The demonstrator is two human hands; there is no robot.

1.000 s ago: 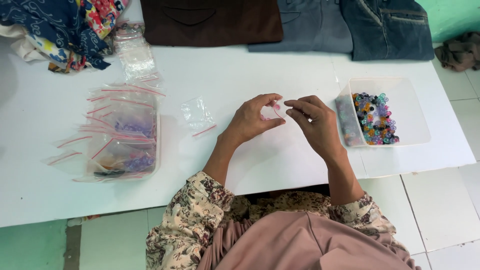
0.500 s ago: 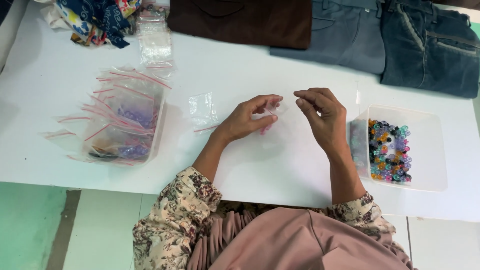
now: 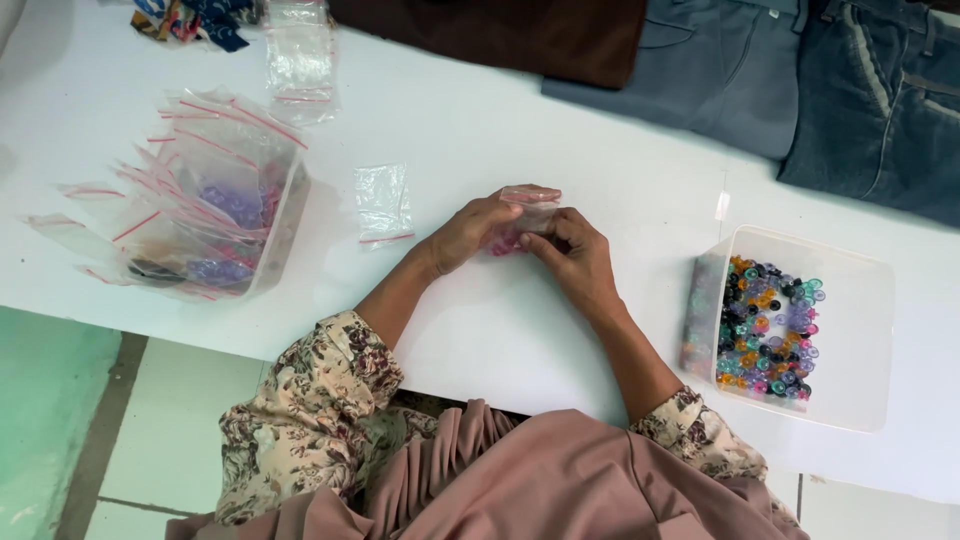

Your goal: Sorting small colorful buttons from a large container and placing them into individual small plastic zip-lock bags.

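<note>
Both hands meet over the white table point(image 3: 520, 330), a little to the left of the clear plastic tub of coloured beads point(image 3: 790, 325). Between them is a small clear zip bag point(image 3: 522, 215) with something pink showing through it. The left hand point(image 3: 470, 228) lies with its fingers stretched over the top edge of the bag and its thumb below, so the bag is pinched flat between them. The right hand point(image 3: 578, 252) is curled, with its fingertips bent in and pressed against the right side of the same bag; thumb and forefinger look closed together on it, though the exact grip is partly hidden by the knuckles. The two hands touch each other at the fingertips. The bag is held just above or on the tabletop; which one cannot be told.

Taking the bead tub as the landmark: an empty flat zip bag with a red strip point(image 3: 383, 205) lies well to its left, just beyond the left hand. Farther left stands a clear container stuffed with filled zip bags point(image 3: 200, 200). Folded denim trousers point(image 3: 800, 70) lie above the tub at the far table edge.
</note>
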